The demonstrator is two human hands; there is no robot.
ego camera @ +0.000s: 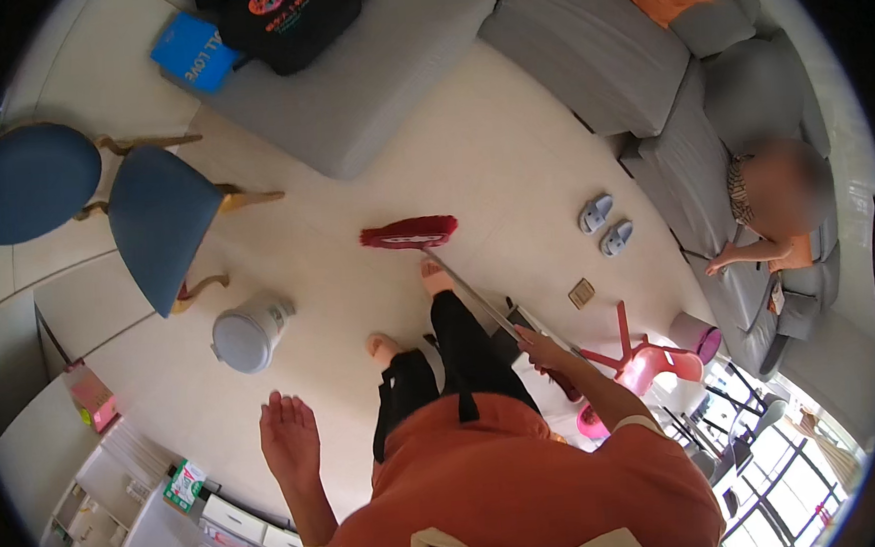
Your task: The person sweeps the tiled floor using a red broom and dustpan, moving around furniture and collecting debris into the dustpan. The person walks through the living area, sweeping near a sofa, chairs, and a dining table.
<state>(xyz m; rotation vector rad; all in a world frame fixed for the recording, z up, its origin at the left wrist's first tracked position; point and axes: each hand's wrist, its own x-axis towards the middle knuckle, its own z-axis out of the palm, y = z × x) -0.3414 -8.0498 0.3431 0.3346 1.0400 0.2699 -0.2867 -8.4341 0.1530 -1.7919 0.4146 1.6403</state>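
My right hand [540, 348] is wrapped around the thin pale handle [477, 299] of a broom. The broom's dark red bristle head [409, 234] rests on the pale floor, just ahead of my forward foot. My left hand [290, 437] is raised at my side with the palm showing and nothing in it. Below and ahead of that hand stands a lidded grey-white bin [245, 339] on the floor. A dark and white object [514, 327], partly hidden by my right hand and the handle, cannot be made out fully.
A grey sofa [590, 61] lines the right, with a person seated on it. Grey slippers [607, 225], a small flat brown item [581, 293] and a red chair [649, 362] are on the floor. Blue-seated chairs [160, 223] stand left; a grey upholstered bench [308, 123] lies ahead.
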